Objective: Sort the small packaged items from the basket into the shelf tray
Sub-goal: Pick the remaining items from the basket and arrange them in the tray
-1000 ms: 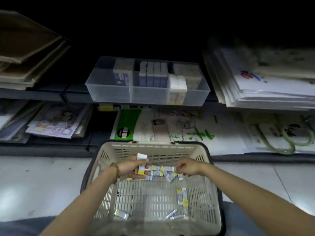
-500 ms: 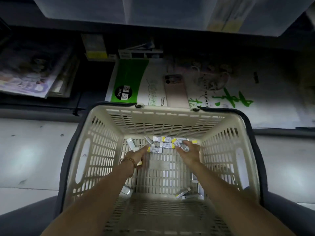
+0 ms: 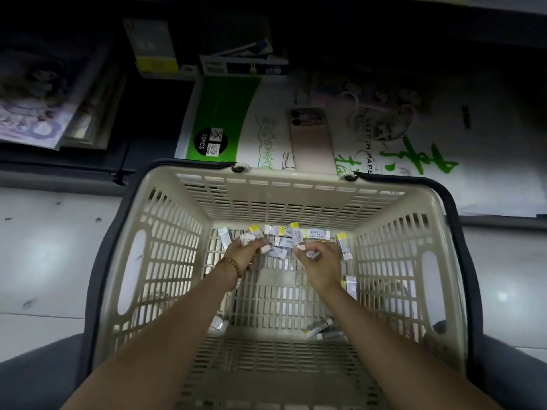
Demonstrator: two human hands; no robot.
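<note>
Both hands reach down to the far end of the beige plastic basket [image 3: 165, 247]. The left hand [image 3: 244, 255], a beaded bracelet [image 3: 229, 265] at its wrist, has its fingers curled round a clutch of packets [image 3: 255, 243], white ends poking out past the knuckles; how many it holds I cannot tell. The right hand [image 3: 321, 263] is curled too, thumb and fingertips pinching what looks like a single packet [image 3: 313, 255]. The loose packets [image 3: 299, 232], white with yellow ends, lie in a ragged row along the basket's far wall, just beyond both hands. More sit by the near corners. A phone [image 3: 310, 140] lies on the shelf behind.
</note>
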